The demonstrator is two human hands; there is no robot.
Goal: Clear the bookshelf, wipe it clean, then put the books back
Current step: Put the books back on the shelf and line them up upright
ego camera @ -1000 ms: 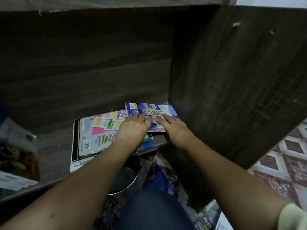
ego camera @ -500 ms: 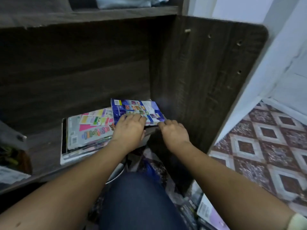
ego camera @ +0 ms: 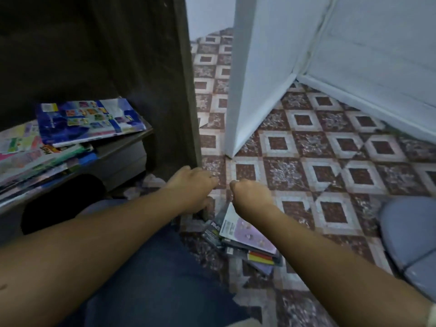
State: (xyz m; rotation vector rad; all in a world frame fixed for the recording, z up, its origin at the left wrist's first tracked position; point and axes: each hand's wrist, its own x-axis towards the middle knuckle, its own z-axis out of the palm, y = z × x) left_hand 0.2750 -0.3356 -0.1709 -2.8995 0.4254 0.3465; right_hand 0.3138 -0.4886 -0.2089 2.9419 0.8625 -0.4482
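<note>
Bookshelf (ego camera: 70,55): dark wood; its right side panel (ego camera: 169,95) is taken as the landmark for every place below.
Floor (ego camera: 330,142): patterned tiles, exposed to the right of the side panel.
Shelf stack (ego camera: 35,159): books laid flat on the shelf board, left of the side panel; edges are fanned, not squared.
Floor pile (ego camera: 247,239): several books left on the tiles, in front of the side panel's foot and slightly to its right.
Blue book (ego camera: 89,119): laid on top of the shelf stack, at the end nearest the side panel. It was pressed under both hands a second ago and has since been let go.
Left hand (ego camera: 192,187): drawn back from the shelf to the panel's foot; grip loosely curled, nothing seen in it.
Right hand (ego camera: 250,195): just right of the left hand, above the far end of the floor pile; the fingers are folded under and hidden, so the grip cannot be told.
Change: both hands and the view have been swung from shelf to floor.
Judgement: one more book is taken as returned; restocking is judged part-done, and the floor pile is probably what is reached for next.
</note>
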